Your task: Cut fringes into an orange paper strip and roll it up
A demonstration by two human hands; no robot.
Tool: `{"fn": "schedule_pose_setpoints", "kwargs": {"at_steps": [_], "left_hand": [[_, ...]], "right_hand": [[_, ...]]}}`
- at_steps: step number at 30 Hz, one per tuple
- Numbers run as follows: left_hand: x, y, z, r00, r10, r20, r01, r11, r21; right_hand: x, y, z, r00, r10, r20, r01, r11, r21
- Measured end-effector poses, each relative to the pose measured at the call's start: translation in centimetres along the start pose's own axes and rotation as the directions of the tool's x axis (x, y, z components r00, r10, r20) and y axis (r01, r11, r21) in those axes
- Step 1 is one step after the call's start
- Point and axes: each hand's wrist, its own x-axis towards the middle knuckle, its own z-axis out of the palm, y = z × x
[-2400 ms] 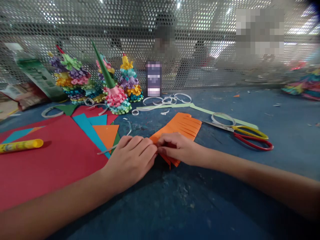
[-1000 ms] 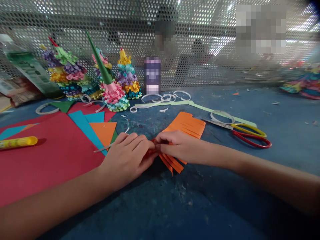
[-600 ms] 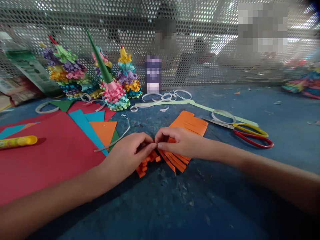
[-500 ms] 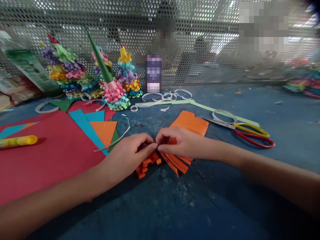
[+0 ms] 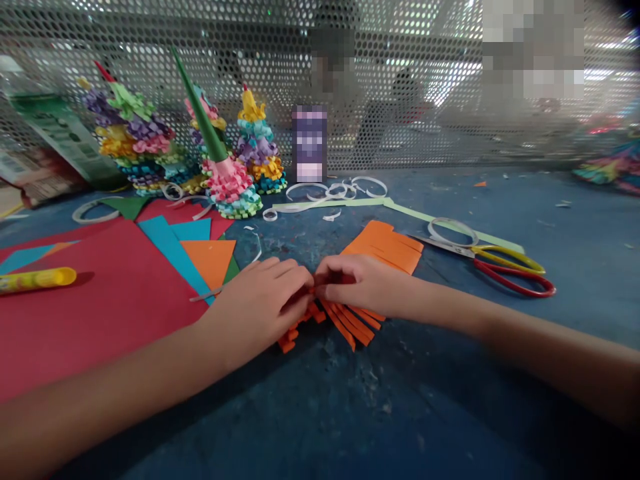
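I'm standing in what is looking like a paper-craft workspace, though whether a school or a workshop is housing it I can't tell. A scuffed blue worktop (image 5: 360, 413) is carrying red sheets (image 5: 100, 313), fringed orange paper (image 5: 385, 243), scissors (image 5: 467, 251) and pale curled strips (image 5: 345, 191), while tiny scraps (image 5: 563, 204) are littering it. Multicoloured paper cones (image 5: 231, 183) are standing in a cluster towards the back left, ruffled tier upon tier. Behind everything, a perforated metal screen (image 5: 270, 40) is running across, lending the spot a utilitarian rather than homely look, and people (image 5: 341, 120) are showing dimly beyond it.
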Motion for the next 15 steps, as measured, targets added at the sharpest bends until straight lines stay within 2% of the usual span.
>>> {"fn": "schedule_pose_setpoints", "kwargs": {"at_steps": [3,7,12,15], "left_hand": [[-0.11,-0.33,0.22,0.997,0.073,-0.025,-0.070,0.992,0.108],[-0.15,-0.49,0.23,0.992,0.121,-0.037,-0.112,0.973,0.200],[-0.06,-0.23,0.08,0.987,0.147,-0.059,-0.127,0.959,0.253],[0.12,-0.48,-0.19,0.982,0.178,-0.056,-0.157,0.950,0.271]], "right_hand": [[-0.07,-0.20,-0.11,0.998,-0.049,-0.046,0.044,0.994,-0.101],[-0.05,-0.24,0.00,0.996,-0.067,-0.063,0.060,0.993,-0.106],[0.09,0.00,0.47,0.996,-0.067,-0.052,0.060,0.992,-0.112],[0.04,-0.05,0.63,0.993,-0.083,-0.083,0.067,0.981,-0.180]]}}
